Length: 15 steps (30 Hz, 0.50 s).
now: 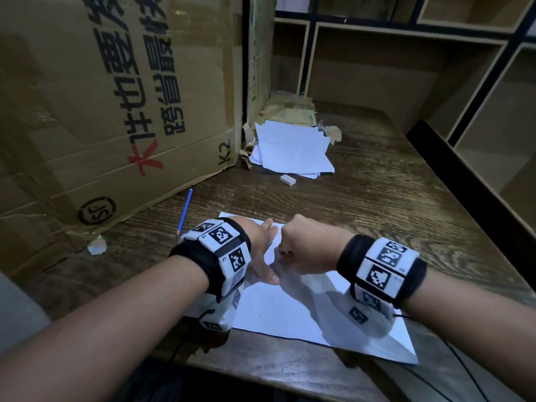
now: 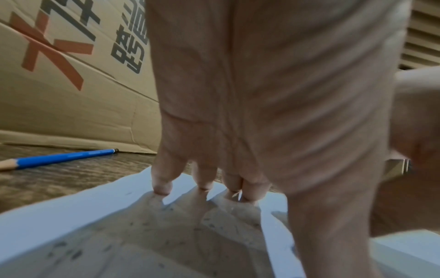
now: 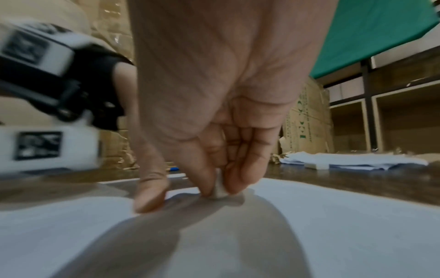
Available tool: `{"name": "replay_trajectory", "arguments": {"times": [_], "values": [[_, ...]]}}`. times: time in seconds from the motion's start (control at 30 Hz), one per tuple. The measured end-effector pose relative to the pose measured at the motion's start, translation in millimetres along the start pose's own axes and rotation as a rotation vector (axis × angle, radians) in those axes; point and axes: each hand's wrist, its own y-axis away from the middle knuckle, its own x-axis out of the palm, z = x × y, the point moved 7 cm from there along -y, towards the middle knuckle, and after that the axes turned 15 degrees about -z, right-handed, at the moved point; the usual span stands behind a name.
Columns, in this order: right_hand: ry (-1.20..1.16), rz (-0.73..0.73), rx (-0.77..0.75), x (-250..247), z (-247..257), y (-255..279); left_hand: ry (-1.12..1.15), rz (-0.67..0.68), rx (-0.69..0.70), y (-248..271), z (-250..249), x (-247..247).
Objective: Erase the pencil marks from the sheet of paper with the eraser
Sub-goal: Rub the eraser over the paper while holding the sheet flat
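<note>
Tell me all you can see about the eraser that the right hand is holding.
The eraser is a small white piece, mostly hidden. The right hand pinches it between thumb and fingers, and only its rounded lower end shows. That end presses on the sheet of paper, close to the left hand, which lies flat on the sheet.

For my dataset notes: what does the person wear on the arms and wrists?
Both forearms are bare, without sleeves. Each wrist has a black band carrying white blocks printed with black square markers: left wrist, right wrist. A thin black cable runs from the right unit.
</note>
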Motion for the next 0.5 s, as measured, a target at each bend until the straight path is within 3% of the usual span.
{"name": "replay_trajectory", "arguments": {"times": [0.2,0.37,0.5], "values": [[0.012,-0.096,0.058,-7,-10,-16,0.055,-0.007,0.020,-3,1,1],[-0.050,0.012,0.014,2,-1,-2,0.034,0.024,0.013,-2,1,2],[-0.001,-0.089,0.129,-6,-26,-22,0.022,0.005,-0.010,4,-3,-4]]}}
